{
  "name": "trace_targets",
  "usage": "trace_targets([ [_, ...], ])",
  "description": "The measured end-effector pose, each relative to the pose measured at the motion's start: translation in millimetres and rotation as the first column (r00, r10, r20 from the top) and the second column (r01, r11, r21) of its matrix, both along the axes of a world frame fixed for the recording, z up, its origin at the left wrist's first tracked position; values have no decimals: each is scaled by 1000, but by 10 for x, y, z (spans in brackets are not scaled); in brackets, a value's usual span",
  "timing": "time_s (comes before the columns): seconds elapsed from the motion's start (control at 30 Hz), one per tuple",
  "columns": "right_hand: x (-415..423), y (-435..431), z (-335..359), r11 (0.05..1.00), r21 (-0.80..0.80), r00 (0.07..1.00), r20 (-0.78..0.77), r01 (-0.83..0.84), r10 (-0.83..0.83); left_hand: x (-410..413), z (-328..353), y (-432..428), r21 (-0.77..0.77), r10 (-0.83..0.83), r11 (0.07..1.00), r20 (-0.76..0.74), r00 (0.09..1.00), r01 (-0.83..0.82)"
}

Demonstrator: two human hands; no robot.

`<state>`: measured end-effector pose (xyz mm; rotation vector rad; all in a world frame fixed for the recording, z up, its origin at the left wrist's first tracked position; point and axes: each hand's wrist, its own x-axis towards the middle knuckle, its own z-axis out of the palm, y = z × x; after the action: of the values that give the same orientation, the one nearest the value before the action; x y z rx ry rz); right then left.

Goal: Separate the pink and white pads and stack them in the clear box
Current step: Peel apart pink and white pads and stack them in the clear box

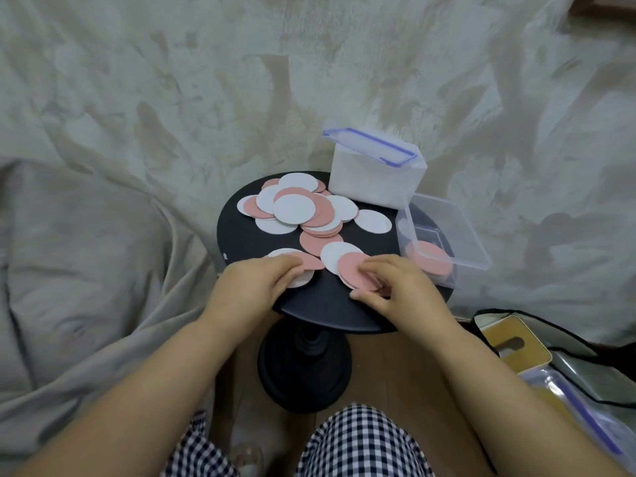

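On the tabletop (327, 311), near its front edge, a pink pad (351, 270) is pinched by the right hand (395, 287), and a white pad (303, 280) is held down under the left hand (254, 287), whose fingers lie loosely on it. Sorting seems under way. Next, the pink pad is best carried right onto the pink stack (430, 261) in the clear box (457, 218).

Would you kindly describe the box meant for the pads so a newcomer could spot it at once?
Start at the small round black table; at its right edge stands the open clear plastic box, with pink round pads inside. Unlike the white-filled box with the blue-trimmed lid behind it, it is lidless.
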<state>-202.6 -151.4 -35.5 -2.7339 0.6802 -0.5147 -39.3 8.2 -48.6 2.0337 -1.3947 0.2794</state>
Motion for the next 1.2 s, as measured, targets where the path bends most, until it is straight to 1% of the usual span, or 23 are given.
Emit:
trace_targets([
  [0.1, 33, 41, 42, 998, -54, 1000, -1, -11, 11, 26, -14, 24, 6, -28, 1000, 14, 1000, 28],
  [0.17, 20, 61, 61, 997, -73, 1000, 12, -18, 19, 55, -55, 24, -36, -34, 999, 8, 999, 34],
  [0.2, 7, 62, 69, 999, -41, 1000, 23, -13, 14, 62, -55, 25, -75, -22, 997, -41, 999, 19],
  [0.27, -21, 51, 84, 996, 88, 999, 46, -2, -2, 71, -54, 18, -170, 0, 985, -167, 986, -29],
  [0.37, -50, 17, 116, 961, 278, 999, 50, 3, -18, 39, 14, 8, -245, 64, 958, -330, 942, -151],
  [0.43, -56, 8, 134, 931, 365, 998, 62, 3, -27, -4, 72, 5, -278, 73, 940, -401, 913, -198],
  [0.5, -47, 10, 152, 908, 418, 994, 90, 13, -56, -57, 119, 5, -307, 51, 929, -449, 892, -208],
  [0.53, -37, 17, 165, 912, 411, 991, 114, 21, -75, -83, 137, 3, -321, 34, 923, -478, 878, -211],
  [0.67, 35, 52, 212, 965, 258, 969, 227, 37, -98, -177, 187, -25, -356, -13, 902, -588, 809, -244],
  [0.77, 98, 99, 260, 986, 158, 936, 338, 46, -98, -217, 190, -57, -366, -38, 886, -669, 742, -285],
  [0.8, 111, 124, 283, 986, 159, 921, 375, 45, -103, -233, 182, -70, -367, -57, 884, -700, 712, -291],
  [0.83, 119, 152, 306, 979, 200, 905, 409, 36, -117, -257, 177, -85, -364, -79, 884, -736, 673, -295],
  [0.87, 123, 185, 329, 961, 275, 891, 432, 14, -137, -291, 173, -101, -362, -110, 884, -776, 621, -296],
  [0.93, 137, 260, 364, 887, 459, 868, 461, -56, -184, -386, 182, -125, -381, -217, 880, -853, 474, -283],
  [0.97, 145, 294, 362, 851, 519, 856, 474, -84, -205, -442, 190, -127, -392, -267, 880, -875, 403, -268],
  [1.0, 153, 318, 350, 830, 550, 844, 487, -97, -225, -492, 194, -122, -399, -300, 882, -886, 353, -251],
  [1.03, 158, 334, 333, 817, 567, 833, 498, -101, -242, -536, 195, -113, -404, -322, 884, -891, 321, -235],
  [1.1, 163, 348, 282, 809, 580, 828, 498, -96, -259, -593, 193, -85, -415, -345, 883, -890, 298, -217],
  [1.17, 147, 337, 223, 836, 546, 840, 477, -55, -257, -593, 190, -49, -430, -341, 870, -879, 334, -243],
  [1.2, 130, 322, 199, 867, 497, 857, 453, -14, -246, -568, 187, -29, -435, -329, 859, -873, 359, -270],
])
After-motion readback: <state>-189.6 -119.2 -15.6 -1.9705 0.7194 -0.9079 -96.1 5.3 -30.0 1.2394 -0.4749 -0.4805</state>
